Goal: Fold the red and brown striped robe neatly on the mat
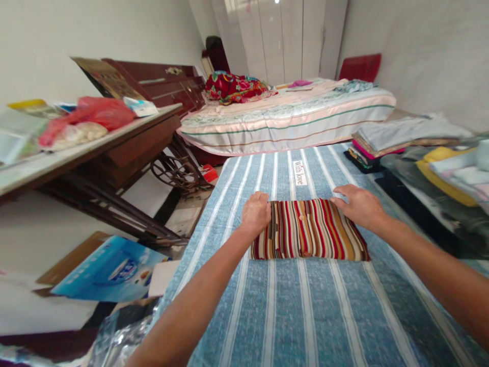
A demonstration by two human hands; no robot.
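A folded striped shirt in red, brown, tan and cream lies flat on the blue, white-striped cloth; small buttons show along its middle. At its far left corner, my left hand is closed, fingers curled on the fabric edge. My right hand is at the far right corner, thumb at the edge and index finger stretched out apart from it. Its other fingers are partly hidden.
Piles of folded clothes and loose garments lie on the right. A wooden sewing table with a red plastic bag stands left, above a blue box. Beyond is a bed.
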